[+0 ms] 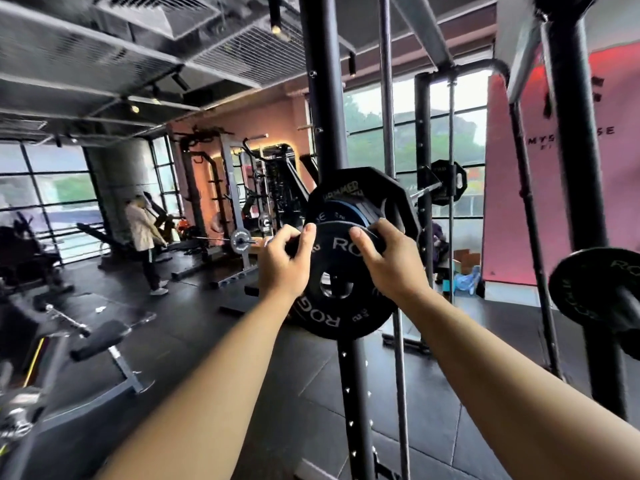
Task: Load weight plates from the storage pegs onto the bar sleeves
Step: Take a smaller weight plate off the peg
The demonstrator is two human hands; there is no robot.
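Plate [332, 317] upright, face near, before rack upright [356, 393]. Left hand [282, 263] and right hand [388, 261] both curl over its top rim. Empty bore sits below, nearer than stacked plates [363, 188]; likely needs raising.

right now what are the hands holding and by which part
The black Rogue plate, by its upper rim: left hand on the upper left edge, right hand on the upper right.
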